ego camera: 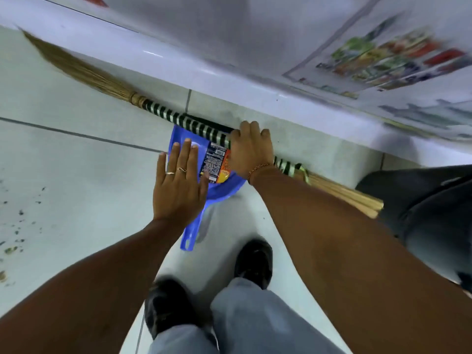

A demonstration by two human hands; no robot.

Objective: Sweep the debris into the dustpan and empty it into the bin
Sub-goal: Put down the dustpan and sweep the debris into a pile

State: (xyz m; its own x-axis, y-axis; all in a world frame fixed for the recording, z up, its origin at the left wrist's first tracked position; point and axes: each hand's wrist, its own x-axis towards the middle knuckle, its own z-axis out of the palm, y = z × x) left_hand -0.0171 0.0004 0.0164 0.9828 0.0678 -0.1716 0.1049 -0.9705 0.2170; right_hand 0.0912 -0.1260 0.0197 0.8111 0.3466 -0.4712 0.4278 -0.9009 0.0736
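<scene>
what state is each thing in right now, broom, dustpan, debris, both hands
broom: lying on the floor along the white base, handle across the dustpan's far edge
dustpan: on the floor, label showing, no debris visible in it
debris: scattered on the tiles at left, unswept
right hand: grip closed on the broom handle
left hand: open, fingers spread above the dustpan, holding nothing

Blue plastic dustpan (217,185) sits flat on the pale tiled floor, its handle pointing back toward the feet, a printed label stuck inside its scoop; across its far edge lies the grass broom (163,114), black-and-white banded grip running diagonally along the base of the white cabinet, brush fanned out at upper left. Dark specks of debris (18,226) lie scattered on the tiles far left, well apart from the pan.
</scene>
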